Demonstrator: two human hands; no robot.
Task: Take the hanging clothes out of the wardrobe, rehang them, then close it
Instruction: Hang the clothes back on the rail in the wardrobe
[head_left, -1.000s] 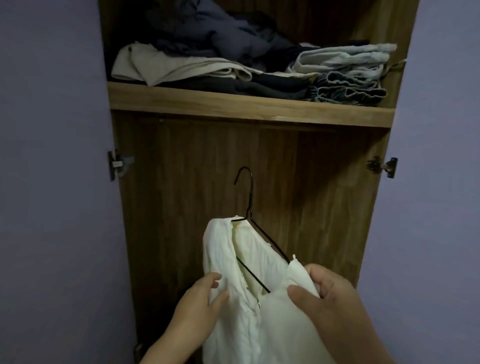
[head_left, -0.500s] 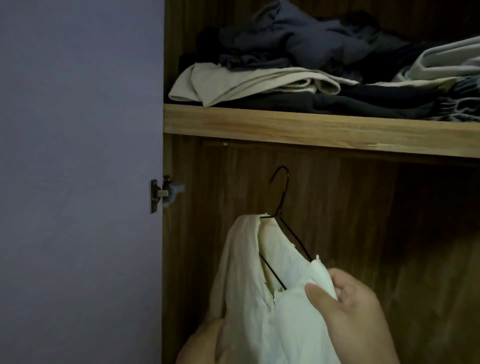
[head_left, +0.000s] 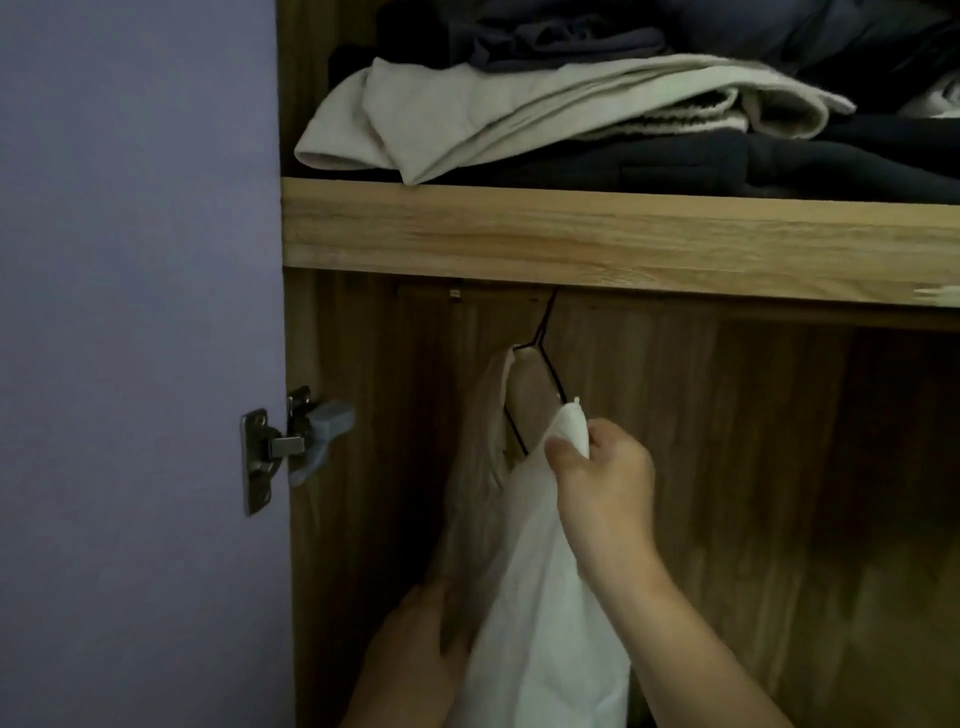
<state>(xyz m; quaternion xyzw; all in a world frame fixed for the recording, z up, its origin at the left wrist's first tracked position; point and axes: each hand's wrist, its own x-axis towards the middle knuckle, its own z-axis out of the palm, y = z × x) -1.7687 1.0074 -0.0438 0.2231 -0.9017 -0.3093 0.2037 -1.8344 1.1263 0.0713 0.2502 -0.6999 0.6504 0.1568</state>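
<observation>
White garment (head_left: 540, 597) on black wire hanger (head_left: 543, 358), hook up beneath shelf (head_left: 597, 239) inside wardrobe; right hand (head_left: 602, 483) pinching its shoulder, left hand (head_left: 421, 654) gripping lower cloth. Rehanging seemingly under way; closing left.

We see a lilac wall (head_left: 135, 312) at left w/ a metal hinge (head_left: 275, 447) on its edge. A light wood shelf (head_left: 597, 239) spans the frame, carrying folded beige cloth (head_left: 519, 119) over dark folded clothes (head_left: 727, 166). Below: brown wood-grain back panel (head_left: 779, 467). Light dim throughout.
</observation>
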